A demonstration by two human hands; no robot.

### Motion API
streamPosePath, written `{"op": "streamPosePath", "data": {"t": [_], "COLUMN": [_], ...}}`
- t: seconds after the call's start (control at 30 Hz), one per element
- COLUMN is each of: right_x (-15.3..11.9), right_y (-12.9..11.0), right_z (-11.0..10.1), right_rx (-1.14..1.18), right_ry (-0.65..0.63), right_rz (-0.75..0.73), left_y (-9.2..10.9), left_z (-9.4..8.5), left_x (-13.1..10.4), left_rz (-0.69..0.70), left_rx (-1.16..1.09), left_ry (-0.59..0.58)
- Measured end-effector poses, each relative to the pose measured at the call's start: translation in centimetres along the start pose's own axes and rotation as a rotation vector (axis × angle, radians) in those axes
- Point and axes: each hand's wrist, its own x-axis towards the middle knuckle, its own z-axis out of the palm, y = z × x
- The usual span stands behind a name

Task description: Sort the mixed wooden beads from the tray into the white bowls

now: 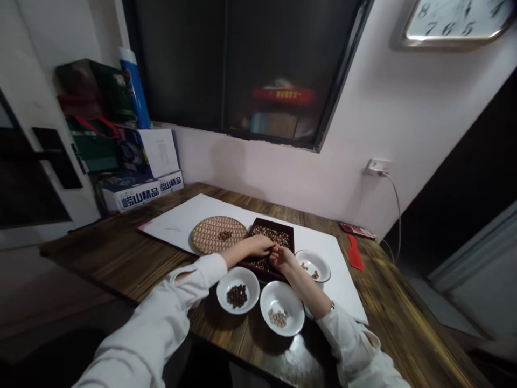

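Note:
Over a dark red tray of mixed brown and tan beads, my left hand and my right hand meet with their fingertips together. The fingers of both are closed, and whatever they pinch is too small to make out. In front stand a white bowl with dark brown beads and a second white bowl with pale beads. A third white bowl beside my right wrist holds a few yellowish-brown beads. Left of the tray, a round woven mat carries a small heap of brown beads.
A white board lies under the tray on the wooden table. To the right are a red comb-like item and a phone. A cable hangs from the wall socket. Boxes are stacked at the back left.

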Motion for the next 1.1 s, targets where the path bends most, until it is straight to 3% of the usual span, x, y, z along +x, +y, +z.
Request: {"op": "streamPosePath", "data": {"t": [0.17, 0.43, 0.8, 1.1], "right_x": [-0.7, -1.7, -2.0, -2.6], "right_y": [-0.6, -1.3, -1.2, -1.1], "right_z": [0.8, 2.0, 2.3, 2.4], "right_rx": [0.066, 0.148, 0.165, 0.182], "right_ry": [0.186, 0.301, 0.295, 0.269], "right_rz": [0.090, 0.134, 0.113, 0.075], "left_y": [-0.3, -1.0, -1.9, -0.7], "left_z": [-0.5, -0.5, -1.1, -1.3], "left_x": [-0.4, -0.4, 0.1, -0.5], "left_rz": [0.020, 0.000, 0.001, 0.037], "left_rx": [-0.053, -0.165, -0.248, -0.239], "left_ry": [-0.049, -0.073, -0.150, -0.066]}}
